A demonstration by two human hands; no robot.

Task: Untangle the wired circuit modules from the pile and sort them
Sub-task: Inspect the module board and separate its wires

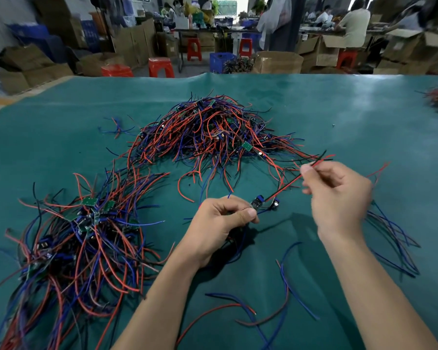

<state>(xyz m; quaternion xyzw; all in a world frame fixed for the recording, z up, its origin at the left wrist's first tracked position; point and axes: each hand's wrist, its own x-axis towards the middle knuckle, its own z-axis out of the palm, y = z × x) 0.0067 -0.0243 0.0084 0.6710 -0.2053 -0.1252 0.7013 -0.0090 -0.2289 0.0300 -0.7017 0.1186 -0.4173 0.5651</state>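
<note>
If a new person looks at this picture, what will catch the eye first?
Probably the big tangled pile of red and blue wires at the table's centre, and a second heap at near left. Then the left hand holding one module while the right hand pinches its wires.

Cardboard boxes [137, 44], perhaps 5 red stools [161, 66].

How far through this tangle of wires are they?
Roughly midway. A sorted heap lies at left. The left hand pinches one module while the right hand pulls its red and black wires straight. The big pile behind remains tangled.
</note>
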